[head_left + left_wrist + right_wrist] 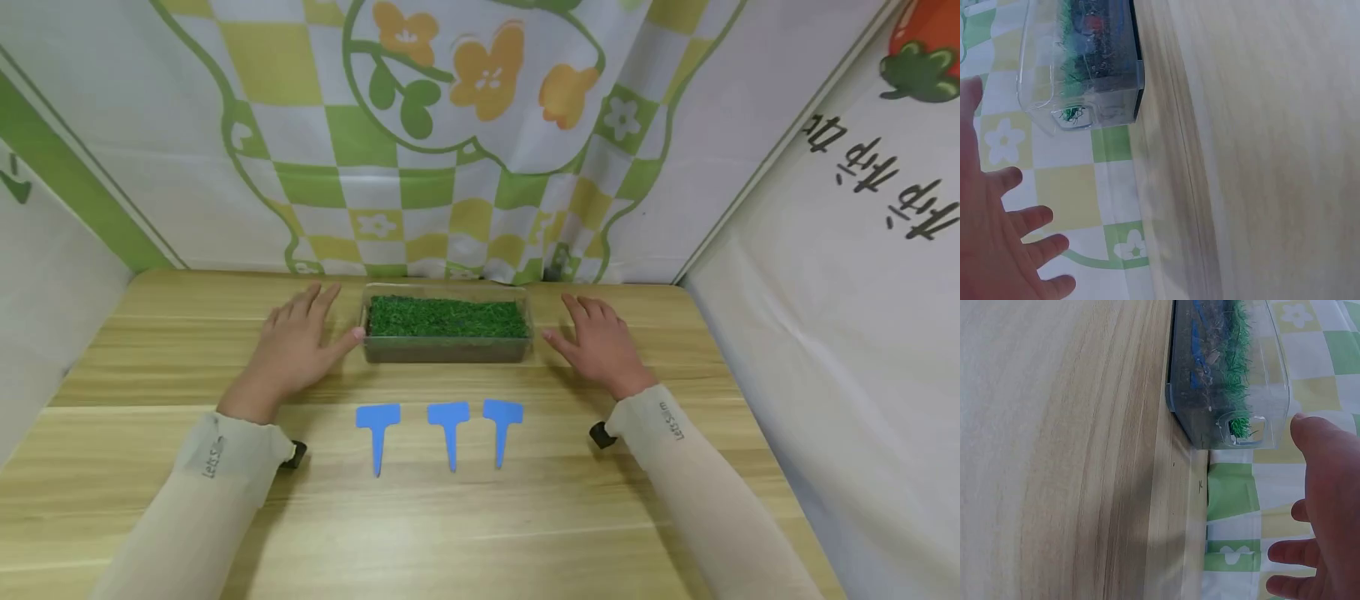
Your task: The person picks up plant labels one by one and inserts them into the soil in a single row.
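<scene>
A clear plastic box of green artificial grass (447, 327) sits at the far middle of a pale wooden table (480, 517). The left hand (300, 346) and right hand (596, 343) lie flat beside it, fingers spread, holding nothing. Three blue T-shaped plastic plant labels (448, 432) lie nearer, none yet planted.

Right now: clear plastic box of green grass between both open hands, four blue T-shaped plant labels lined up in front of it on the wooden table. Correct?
Not quite: there are three blue T-shaped plant labels, not four, as the head view shows. The rest holds: the clear plastic box of green grass sits between the open left hand and right hand on the wooden table.
</scene>
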Demonstrator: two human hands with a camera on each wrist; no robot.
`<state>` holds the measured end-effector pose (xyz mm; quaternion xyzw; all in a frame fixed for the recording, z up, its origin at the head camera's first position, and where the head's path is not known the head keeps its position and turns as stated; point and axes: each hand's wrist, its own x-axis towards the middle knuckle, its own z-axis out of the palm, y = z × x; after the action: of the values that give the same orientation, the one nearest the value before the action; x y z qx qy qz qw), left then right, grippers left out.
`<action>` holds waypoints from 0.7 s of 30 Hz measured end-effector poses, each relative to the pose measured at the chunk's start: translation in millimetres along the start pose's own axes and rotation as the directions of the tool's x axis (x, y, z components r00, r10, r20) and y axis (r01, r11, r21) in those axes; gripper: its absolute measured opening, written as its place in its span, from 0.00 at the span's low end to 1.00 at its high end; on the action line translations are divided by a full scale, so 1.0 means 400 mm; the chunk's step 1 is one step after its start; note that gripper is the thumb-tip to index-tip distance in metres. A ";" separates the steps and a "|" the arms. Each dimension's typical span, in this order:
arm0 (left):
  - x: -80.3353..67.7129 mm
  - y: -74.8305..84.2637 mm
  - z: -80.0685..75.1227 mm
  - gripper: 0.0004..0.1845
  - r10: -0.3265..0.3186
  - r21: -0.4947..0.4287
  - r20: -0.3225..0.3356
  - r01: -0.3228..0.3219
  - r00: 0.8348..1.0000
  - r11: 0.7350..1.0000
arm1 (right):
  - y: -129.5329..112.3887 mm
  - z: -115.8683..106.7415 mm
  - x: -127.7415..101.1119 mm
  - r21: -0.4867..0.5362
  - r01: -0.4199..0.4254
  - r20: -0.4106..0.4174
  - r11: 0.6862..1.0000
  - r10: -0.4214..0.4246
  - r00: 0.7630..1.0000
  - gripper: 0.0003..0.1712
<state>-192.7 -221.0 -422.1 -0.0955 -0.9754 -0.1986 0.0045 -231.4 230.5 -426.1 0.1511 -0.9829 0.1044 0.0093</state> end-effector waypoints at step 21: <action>-0.008 0.004 -0.004 0.39 0.023 -0.275 -0.011 -0.025 1.000 0.961 | -0.040 -0.005 0.024 0.154 0.060 -0.044 0.986 -0.054 0.998 0.38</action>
<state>-189.2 -220.9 -420.2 -0.1064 -0.9371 -0.3325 -0.0024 -236.0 213.3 -420.6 0.1772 -0.9668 0.1832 0.0202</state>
